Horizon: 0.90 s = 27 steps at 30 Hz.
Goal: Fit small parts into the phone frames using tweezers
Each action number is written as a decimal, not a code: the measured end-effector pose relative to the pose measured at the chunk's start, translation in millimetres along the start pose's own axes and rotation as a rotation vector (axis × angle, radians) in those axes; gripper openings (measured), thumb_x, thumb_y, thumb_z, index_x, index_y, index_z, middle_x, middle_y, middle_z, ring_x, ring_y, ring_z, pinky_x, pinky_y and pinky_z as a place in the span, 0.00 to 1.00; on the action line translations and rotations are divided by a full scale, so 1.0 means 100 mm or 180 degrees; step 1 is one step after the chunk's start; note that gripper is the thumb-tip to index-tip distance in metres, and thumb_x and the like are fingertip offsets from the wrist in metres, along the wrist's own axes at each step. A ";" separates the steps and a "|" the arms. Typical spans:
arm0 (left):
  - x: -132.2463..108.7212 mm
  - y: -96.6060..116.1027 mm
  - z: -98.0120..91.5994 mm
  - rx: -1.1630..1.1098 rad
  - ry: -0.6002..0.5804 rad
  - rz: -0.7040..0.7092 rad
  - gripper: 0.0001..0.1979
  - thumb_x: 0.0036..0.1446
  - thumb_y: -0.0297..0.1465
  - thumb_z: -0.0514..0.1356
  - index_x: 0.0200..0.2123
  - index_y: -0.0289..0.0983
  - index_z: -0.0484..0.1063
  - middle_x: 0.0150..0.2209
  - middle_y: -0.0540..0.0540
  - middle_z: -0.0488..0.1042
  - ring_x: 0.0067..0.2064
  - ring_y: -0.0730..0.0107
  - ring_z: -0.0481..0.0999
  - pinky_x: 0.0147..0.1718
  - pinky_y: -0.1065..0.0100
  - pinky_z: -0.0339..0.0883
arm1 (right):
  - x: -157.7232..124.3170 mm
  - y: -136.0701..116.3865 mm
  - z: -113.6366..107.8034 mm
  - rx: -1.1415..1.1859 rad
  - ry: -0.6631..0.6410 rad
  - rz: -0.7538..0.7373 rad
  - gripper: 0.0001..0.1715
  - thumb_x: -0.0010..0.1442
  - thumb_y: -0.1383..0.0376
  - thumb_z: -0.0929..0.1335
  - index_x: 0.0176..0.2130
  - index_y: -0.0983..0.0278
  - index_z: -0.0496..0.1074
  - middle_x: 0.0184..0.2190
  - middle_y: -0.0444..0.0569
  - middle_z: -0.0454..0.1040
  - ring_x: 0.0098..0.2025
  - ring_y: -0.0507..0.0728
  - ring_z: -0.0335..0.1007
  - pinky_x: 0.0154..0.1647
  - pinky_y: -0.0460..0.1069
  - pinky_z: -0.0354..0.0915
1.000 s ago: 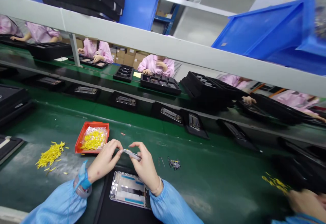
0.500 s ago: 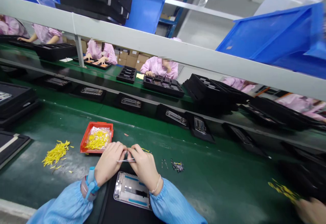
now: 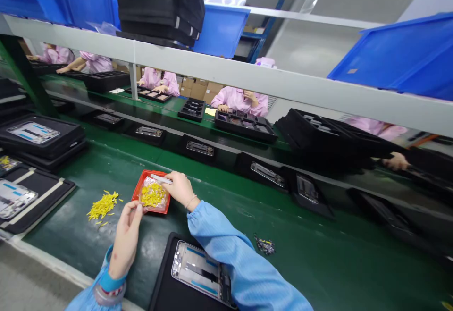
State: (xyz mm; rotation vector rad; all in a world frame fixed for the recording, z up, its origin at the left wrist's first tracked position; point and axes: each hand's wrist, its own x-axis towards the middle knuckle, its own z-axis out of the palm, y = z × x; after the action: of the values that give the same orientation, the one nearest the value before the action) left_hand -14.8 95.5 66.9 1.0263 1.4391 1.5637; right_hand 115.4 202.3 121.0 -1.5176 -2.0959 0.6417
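In my right hand (image 3: 181, 189) is a pair of pale tweezers (image 3: 161, 179), slanting over the red tray (image 3: 163, 211). A clear plastic bag with many small yellow strips (image 3: 153, 195) lies in that tray. My left hand (image 3: 127, 235) is at the tray's near left corner, thumb and forefinger closed together; what they pinch, if anything, is too small to make out. Below my right forearm a silver phone frame (image 3: 198, 268) rests on a black pad (image 3: 166, 287). The sleeve hides part of the frame.
A heap of yellow strips (image 3: 103, 205) lies left of the tray, and a small pile of dark parts (image 3: 264, 245) to the right. Black pads with a phone frame (image 3: 33, 132) stack at left. More frames on pads line the belt (image 3: 226, 155). Co-workers in pink (image 3: 240, 101) sit opposite.
My hands were together above the phone frame and have parted, both moving to the red tray. The tweezers now point over the tray. The view has shifted left.
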 end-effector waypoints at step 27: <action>-0.43 0.25 0.48 0.1682 -0.3050 0.1353 0.09 0.60 0.33 0.49 0.32 0.39 0.67 0.32 0.48 0.72 0.35 0.66 0.71 0.36 0.65 0.66 | -1.86 0.58 -0.58 0.0920 -0.0244 -0.0057 0.10 0.47 0.77 0.68 0.31 0.64 0.74 0.29 0.45 0.73 0.32 0.54 0.70 0.35 0.46 0.63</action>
State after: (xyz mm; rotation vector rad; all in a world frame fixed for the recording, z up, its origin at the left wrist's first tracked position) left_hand 45.9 72.3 91.4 2.1245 0.9573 0.6845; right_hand 245.7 46.4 111.3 -1.3297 -1.9673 0.9635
